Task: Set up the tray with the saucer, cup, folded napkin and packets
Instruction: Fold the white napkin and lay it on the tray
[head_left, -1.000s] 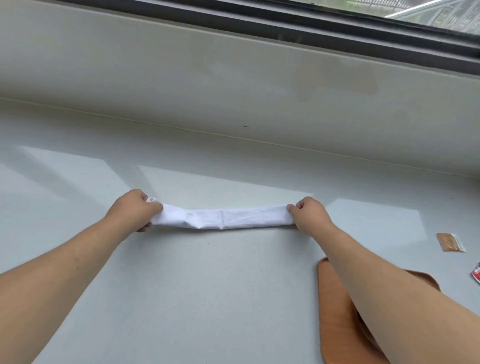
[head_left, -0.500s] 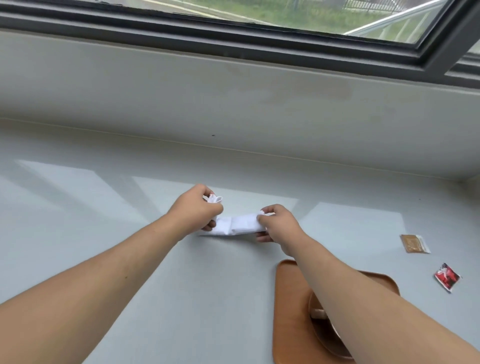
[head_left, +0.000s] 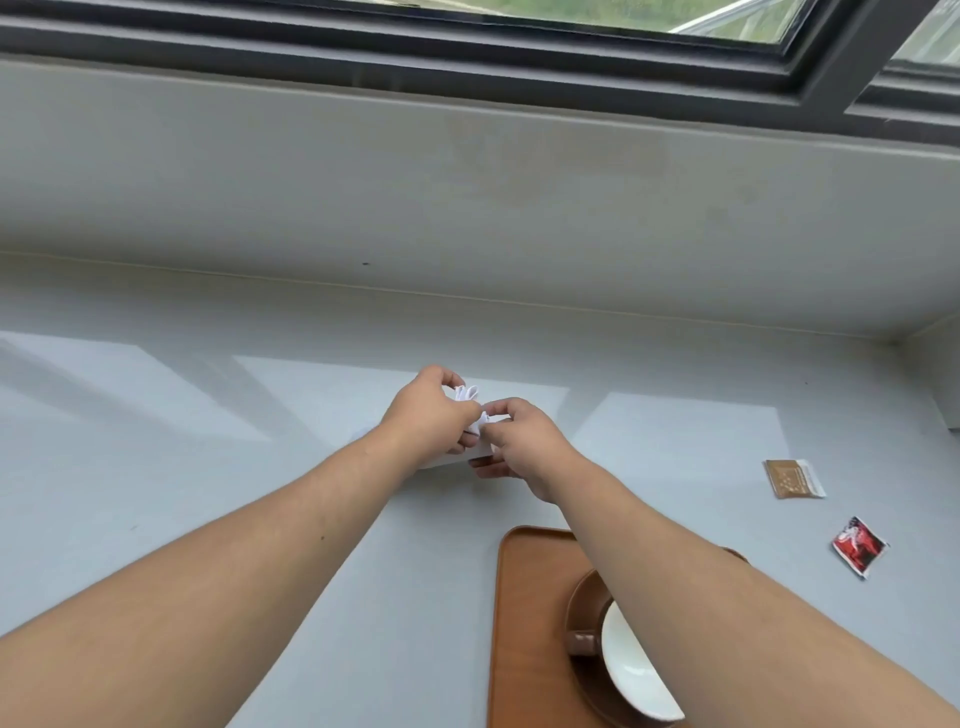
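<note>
My left hand (head_left: 428, 415) and my right hand (head_left: 524, 441) meet over the grey counter, both pinching a white napkin (head_left: 466, 393) folded small between them; most of the cloth is hidden by my fingers. Nearer me lies a brown wooden tray (head_left: 530, 613), partly under my right forearm. On it sits a brown saucer (head_left: 579, 603) carrying a brown cup (head_left: 623, 660) with a white inside. Two packets lie on the counter to the right: a tan one (head_left: 793, 478) and a red one (head_left: 858, 545).
The grey counter (head_left: 208, 493) runs back to a pale wall ledge (head_left: 467, 208) under a dark window frame (head_left: 467, 47). A side wall closes the counter at the far right (head_left: 940, 374).
My hands have come together from far apart, bringing the napkin's two ends toward each other and folding the long strip short. The view has shifted, showing more of the tray, cup and packets.
</note>
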